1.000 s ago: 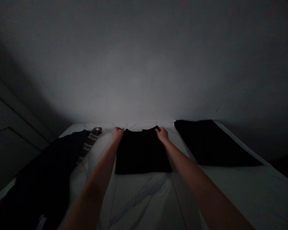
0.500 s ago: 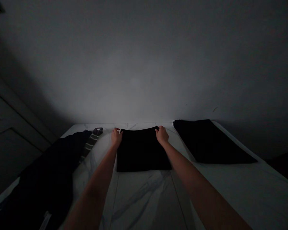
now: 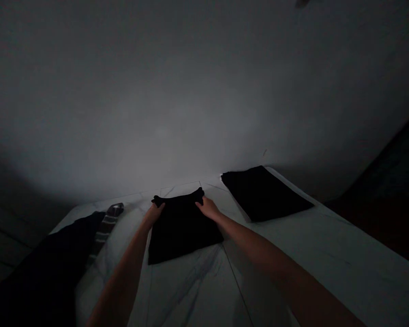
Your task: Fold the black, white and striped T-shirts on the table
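A folded black garment (image 3: 184, 229) lies in front of me on the white marble-patterned surface; in the dim light its exact kind does not show. My left hand (image 3: 152, 213) grips its far left corner, thumb on top and fingers tucked underneath. At the far right corner, my right hand (image 3: 207, 208) pinches the cloth in the same way. Between the two hands the far edge sags a little, and both corners are lifted. The near edge rests on the surface.
Another folded black cloth (image 3: 266, 193) lies to the right, near the wall (image 3: 177, 113). At the left is a heap of dark clothing (image 3: 51, 268) with a striped piece (image 3: 105, 227) beside it. The marble-patterned surface (image 3: 197, 295) ends in an edge at the right.
My view has turned to the right and tilted. Both hands have closed more firmly on the far corners, and these now stand up above the fingers.
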Available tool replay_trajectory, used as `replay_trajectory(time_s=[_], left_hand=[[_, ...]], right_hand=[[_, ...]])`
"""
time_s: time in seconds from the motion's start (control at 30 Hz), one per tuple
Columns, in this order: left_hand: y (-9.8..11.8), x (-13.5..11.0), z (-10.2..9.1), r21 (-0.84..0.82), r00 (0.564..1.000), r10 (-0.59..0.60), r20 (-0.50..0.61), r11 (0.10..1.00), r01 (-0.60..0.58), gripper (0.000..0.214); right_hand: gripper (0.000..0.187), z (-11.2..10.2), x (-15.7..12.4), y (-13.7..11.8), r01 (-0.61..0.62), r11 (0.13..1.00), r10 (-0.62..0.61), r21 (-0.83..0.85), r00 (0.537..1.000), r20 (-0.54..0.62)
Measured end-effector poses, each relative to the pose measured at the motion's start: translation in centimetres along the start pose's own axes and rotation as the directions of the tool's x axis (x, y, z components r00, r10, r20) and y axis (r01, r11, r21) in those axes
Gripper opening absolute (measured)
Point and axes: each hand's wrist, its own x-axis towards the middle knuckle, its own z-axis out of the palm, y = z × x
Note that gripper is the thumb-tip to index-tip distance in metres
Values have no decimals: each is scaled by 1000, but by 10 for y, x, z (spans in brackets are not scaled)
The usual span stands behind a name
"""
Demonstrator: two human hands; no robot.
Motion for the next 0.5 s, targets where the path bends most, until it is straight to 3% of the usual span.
replay_trajectory(time_s=[0.1, 0.17, 0.27, 0.37, 0.43, 0.5], left_hand=[[25, -16, 5, -94, 998, 57, -1, 994, -57, 39], [50, -31, 6, -318, 996, 92, 14, 944, -83, 47], [105, -53, 9, -700, 988, 134, 81, 713, -39, 55], [169, -58, 25, -854, 974, 207, 95, 520, -27, 59], [208, -47, 47, -894, 966, 247, 75, 445, -45, 57], [241, -27, 78, -891, 968, 240, 68, 451, -49, 48]], right_hand=[[29, -17, -11, 11, 41, 996, -38, 85, 999, -36], [28, -46, -20, 26, 69, 981, -60, 181, 997, -57], [25, -115, -32, 57, 76, 909, -35, 409, 994, -108], [28, -198, -33, 91, 61, 810, 28, 583, 989, -143], [31, -246, -18, 115, 80, 784, 32, 616, 985, -169], [30, -278, 8, 138, 92, 822, 34, 561, 977, -211]])
